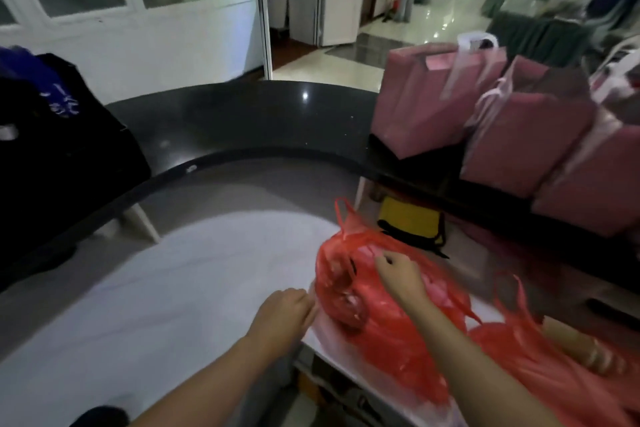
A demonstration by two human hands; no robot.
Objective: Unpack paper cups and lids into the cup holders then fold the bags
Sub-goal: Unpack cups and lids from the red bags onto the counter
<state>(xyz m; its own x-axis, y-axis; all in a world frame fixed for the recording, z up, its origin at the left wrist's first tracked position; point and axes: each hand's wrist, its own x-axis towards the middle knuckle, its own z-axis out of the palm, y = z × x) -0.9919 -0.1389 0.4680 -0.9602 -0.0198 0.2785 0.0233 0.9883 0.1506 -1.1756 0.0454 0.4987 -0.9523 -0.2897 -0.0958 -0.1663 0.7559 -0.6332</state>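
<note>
A full red plastic bag [391,329] lies on a white counter [325,340] at the lower right, its handles sticking up. Round shapes show through the plastic, too blurred to name. My right hand [398,276] rests on top of the bag and pinches the plastic near its opening. My left hand [284,315] is at the bag's left side with curled fingers, gripping the plastic edge there. A second red bag [540,371] lies further right, with a brown paper-wrapped roll [585,347] behind it.
A dark curved countertop [242,121] arcs across the middle. Pink paper gift bags [502,121] stand on it at the right. A black bag [52,149] sits at the left. A yellow and black object [412,218] lies beyond the red bag.
</note>
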